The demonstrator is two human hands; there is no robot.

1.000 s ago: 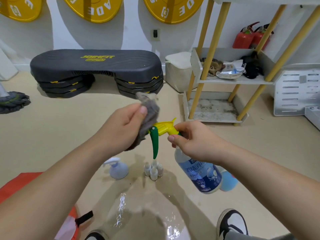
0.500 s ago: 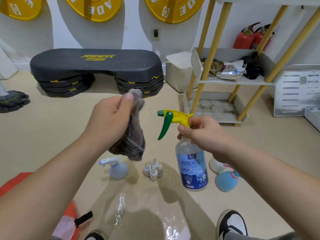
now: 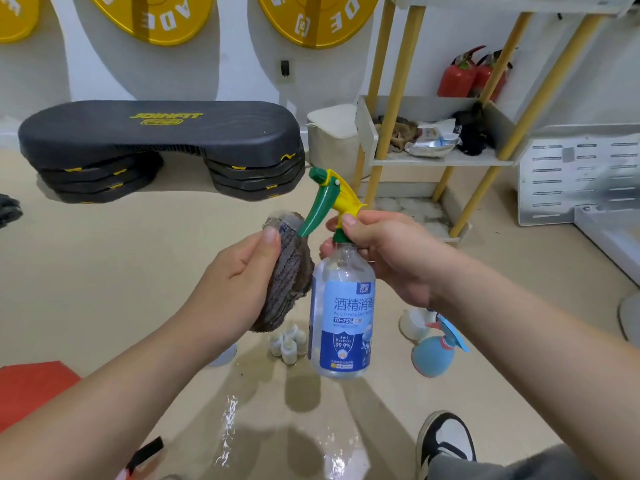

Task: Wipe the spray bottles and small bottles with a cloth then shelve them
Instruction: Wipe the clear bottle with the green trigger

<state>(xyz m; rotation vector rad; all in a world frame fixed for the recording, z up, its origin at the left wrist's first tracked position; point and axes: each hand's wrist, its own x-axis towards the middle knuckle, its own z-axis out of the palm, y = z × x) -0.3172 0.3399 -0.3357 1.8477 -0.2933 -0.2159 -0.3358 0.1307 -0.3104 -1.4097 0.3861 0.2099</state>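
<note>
My right hand [image 3: 388, 251] grips the neck of a clear spray bottle [image 3: 341, 317] with a blue label and a green and yellow trigger head, held upright above the floor. My left hand [image 3: 239, 282] holds a grey cloth [image 3: 287, 271] bunched against the bottle's left shoulder. Below on the floor stand several small white bottles [image 3: 288, 342] in a cluster. A round blue spray bottle [image 3: 434, 355] and a white one [image 3: 414, 323] sit to their right. Another spray bottle [image 3: 223, 355] is mostly hidden behind my left wrist.
A wooden-legged shelf rack [image 3: 440, 161] stands at the back right with cloths and packets on its middle shelf. A black step platform [image 3: 159, 140] lies at the back left. A white bin [image 3: 332, 136] is beside the rack. A wet patch [image 3: 228, 417] shines on the floor.
My right hand turned the bottle upright and closer to me. My left hand dropped from the trigger head and brought the cloth against the bottle's shoulder.
</note>
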